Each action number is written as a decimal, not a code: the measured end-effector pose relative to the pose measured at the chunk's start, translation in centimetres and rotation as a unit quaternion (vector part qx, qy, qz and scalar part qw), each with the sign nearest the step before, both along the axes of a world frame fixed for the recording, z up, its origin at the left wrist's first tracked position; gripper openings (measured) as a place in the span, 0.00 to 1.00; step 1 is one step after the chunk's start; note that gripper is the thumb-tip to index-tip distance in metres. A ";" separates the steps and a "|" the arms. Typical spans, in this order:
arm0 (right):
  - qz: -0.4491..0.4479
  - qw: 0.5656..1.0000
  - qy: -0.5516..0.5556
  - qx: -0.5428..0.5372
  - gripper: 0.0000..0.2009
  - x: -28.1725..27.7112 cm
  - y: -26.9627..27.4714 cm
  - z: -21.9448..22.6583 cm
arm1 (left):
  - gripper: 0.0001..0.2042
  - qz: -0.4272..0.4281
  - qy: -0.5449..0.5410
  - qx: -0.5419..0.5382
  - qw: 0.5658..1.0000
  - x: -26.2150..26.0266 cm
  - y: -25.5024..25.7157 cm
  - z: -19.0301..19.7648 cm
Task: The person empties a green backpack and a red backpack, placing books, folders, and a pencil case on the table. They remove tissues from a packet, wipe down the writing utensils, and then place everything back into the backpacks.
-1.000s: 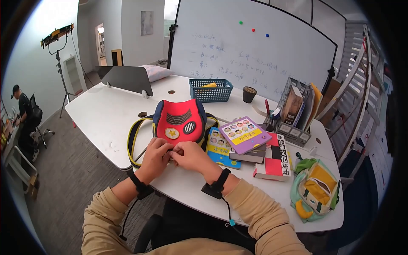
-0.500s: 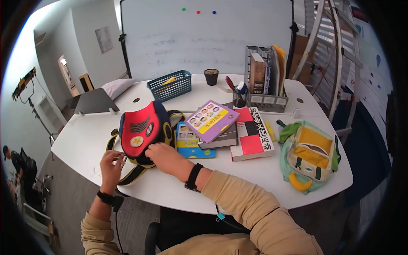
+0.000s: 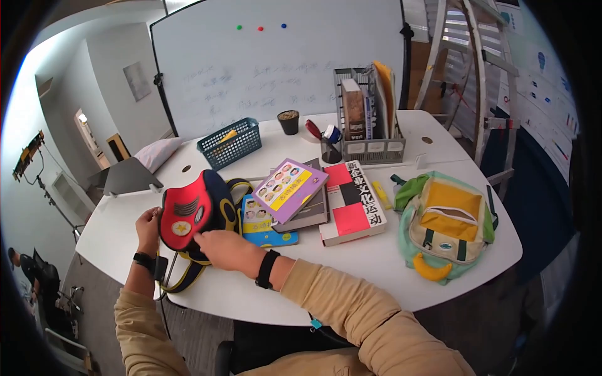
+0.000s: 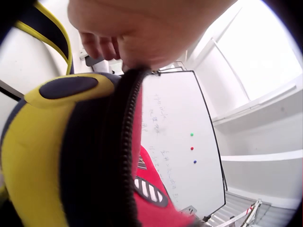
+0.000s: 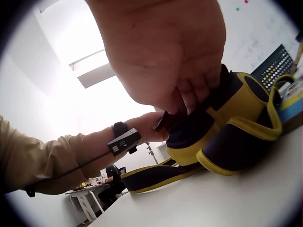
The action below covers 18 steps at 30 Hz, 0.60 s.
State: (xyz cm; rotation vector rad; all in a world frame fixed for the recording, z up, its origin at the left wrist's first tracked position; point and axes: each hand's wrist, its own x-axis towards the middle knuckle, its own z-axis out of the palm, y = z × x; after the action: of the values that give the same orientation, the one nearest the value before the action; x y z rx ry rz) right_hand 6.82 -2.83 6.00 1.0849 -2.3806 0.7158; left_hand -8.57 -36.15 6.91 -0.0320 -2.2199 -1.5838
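A small red, navy and yellow backpack point(image 3: 183, 203) stands tilted at the table's left side, its star badge facing up. My left hand point(image 3: 148, 229) pinches at the zipper along its left edge; the fingertips are partly hidden. In the left wrist view, the dark zipper point(image 4: 129, 127) runs up to that hand point(image 4: 142, 33). My right hand point(image 3: 227, 250) grips the near rim of the backpack, fingers curled over it. The right wrist view shows this hand point(image 5: 165, 56) above the yellow-edged strap point(image 5: 241, 142).
Right of the backpack lie a blue book point(image 3: 266, 229), a purple book point(image 3: 291, 191) on a dark one, and a red-and-white book point(image 3: 352, 207). A green and yellow backpack point(image 3: 445, 229) lies at the right. Behind are a basket point(image 3: 229, 145), plant pot point(image 3: 288, 123) and file rack point(image 3: 375, 150).
My left hand has moved from the backpack's near middle to its left edge. The right hand has stayed at the near rim, and the backpack has turned and tilted leftward. The head view has swung right.
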 end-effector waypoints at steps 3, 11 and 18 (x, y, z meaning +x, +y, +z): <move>-0.023 0.998 -0.065 0.016 0.52 1.2 1.7 4.0 | 0.26 0.164 0.088 -0.150 0.971 0.6 -0.6 -1.5; -0.004 0.994 -0.104 -0.017 0.58 -0.1 2.1 4.6 | 0.07 0.010 0.240 -0.271 0.932 18.7 12.9 3.7; -0.014 0.991 -0.134 -0.027 0.58 -0.1 1.8 4.8 | 0.17 -0.009 0.157 -0.334 0.929 15.2 13.0 1.8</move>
State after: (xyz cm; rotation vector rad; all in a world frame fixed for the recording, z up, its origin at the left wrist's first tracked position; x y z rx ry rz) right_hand 6.68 -0.98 10.79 0.9841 -2.5757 0.9625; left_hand 6.64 -23.17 8.71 -0.4639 -2.3741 -0.6935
